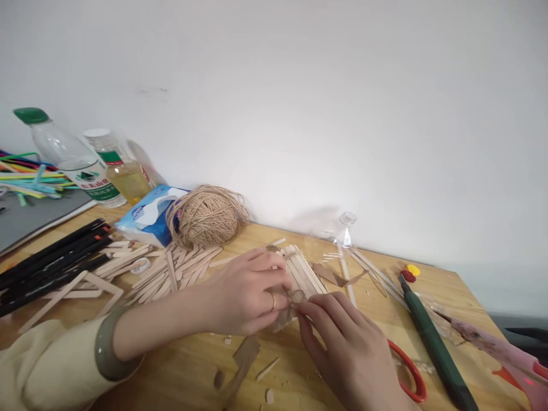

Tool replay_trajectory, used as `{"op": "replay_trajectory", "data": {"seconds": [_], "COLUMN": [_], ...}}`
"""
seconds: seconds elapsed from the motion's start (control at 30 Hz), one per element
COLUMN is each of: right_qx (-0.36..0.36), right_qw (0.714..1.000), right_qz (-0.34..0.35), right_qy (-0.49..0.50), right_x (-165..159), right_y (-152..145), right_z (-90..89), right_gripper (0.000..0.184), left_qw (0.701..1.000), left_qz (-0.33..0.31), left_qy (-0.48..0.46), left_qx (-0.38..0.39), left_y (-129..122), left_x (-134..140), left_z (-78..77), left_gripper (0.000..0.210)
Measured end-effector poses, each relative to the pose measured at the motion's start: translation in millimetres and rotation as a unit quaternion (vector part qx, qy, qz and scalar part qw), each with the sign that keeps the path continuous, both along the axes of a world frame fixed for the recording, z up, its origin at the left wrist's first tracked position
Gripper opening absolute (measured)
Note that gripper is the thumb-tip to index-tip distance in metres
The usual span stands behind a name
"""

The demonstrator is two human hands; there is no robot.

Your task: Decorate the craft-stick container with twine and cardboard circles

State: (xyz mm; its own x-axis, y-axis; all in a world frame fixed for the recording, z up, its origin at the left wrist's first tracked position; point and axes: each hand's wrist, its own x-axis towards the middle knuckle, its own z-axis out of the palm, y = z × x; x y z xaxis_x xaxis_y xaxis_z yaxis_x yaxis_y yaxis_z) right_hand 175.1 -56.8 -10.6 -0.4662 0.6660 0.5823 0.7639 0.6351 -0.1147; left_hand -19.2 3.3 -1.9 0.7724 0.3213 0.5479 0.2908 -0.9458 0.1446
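Observation:
My left hand [259, 294], with a ring on one finger, is closed at the near left side of a piece made of pale craft sticks [303, 267] laid side by side. A thin band of twine runs across its far end. Clear crumpled-looking plastic [280, 325] shows below my left fingers. Thumb and forefinger of my right hand [349, 339] are pinched together at the near end of the piece, beside a small brownish loop [297, 295]. What exactly those fingertips hold is too small to make out. Both hands' fingertips nearly meet there.
Behind my left arm lie loose craft sticks [188, 265], a ball of twine [209, 217], a tissue pack [149, 214], black pens [55, 257] and bottles [81, 160]. A cut clear bottle top [346, 231] stands by the wall. Right: red-handled scissors [413, 371], green tool [436, 345], pink glue gun [492, 342].

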Motion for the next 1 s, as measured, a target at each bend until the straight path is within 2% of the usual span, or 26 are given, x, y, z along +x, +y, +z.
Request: {"op": "replay_trajectory", "data": {"seconds": [0.37,0.8,1.0], "right_qx": [0.031,0.036,0.022], "right_qw": [0.999,0.998,0.998], "right_qz": [-0.038,-0.043,-0.033], "right_qy": [-0.013,-0.036,-0.042], "right_x": [-4.3,1.8,2.6], "right_y": [5.7,1.5,-1.7], "right_z": [5.0,0.0,5.9], "right_gripper": [0.020,0.022,0.024], "left_qw": [0.994,0.994,0.994], "left_qz": [-0.001,0.007,0.004], "left_qy": [-0.052,-0.048,-0.049], "left_qx": [-0.101,-0.101,-0.097], "left_y": [4.5,7.7,8.9], "left_x": [5.6,9.4,9.1], "left_z": [1.0,2.7,2.7], "left_gripper": [0.008,0.009,0.009]}}
